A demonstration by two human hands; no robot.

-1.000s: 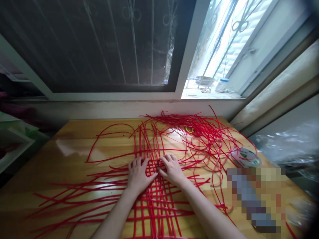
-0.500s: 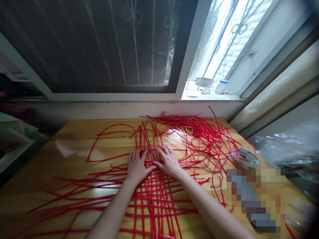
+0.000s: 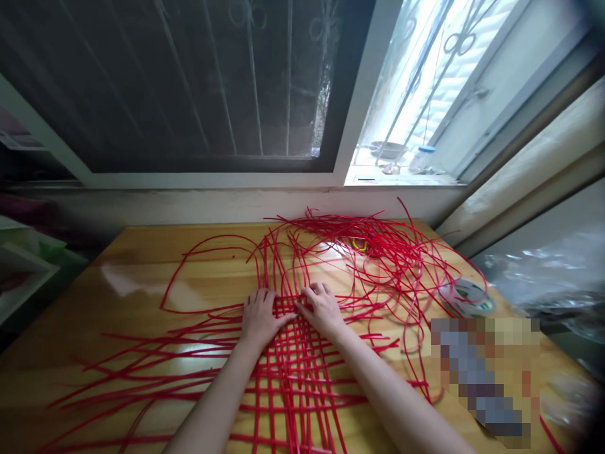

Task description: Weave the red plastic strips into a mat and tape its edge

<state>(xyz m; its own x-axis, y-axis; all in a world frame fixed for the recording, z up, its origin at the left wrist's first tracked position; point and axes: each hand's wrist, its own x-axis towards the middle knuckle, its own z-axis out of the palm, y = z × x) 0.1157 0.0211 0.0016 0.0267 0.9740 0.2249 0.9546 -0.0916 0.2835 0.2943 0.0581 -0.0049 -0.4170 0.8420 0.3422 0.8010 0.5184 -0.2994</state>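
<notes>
Hands: two. The left hand [image 3: 259, 320] lies palm down, thumb spread away from the fingers, unclosed. The right hand [image 3: 325, 310] has bent fingers; whether it grips a strip cannot be told. Both touch the far part of one red lattice [image 3: 293, 381], which lies flat at the table's middle; its strips cross too densely to count.

Further items: one pile [image 3: 382, 233] of loose red strips, far right; one yellow ring [image 3: 359, 246] in it; one roll [image 3: 472, 308] at the right edge.

Surface: one glossy wooden table [image 3: 51, 353]. Room: one framed window [image 3: 212, 180] behind; one bowl [image 3: 388, 151] and one blue-lidded jar [image 3: 420, 160] on its sill.
</notes>
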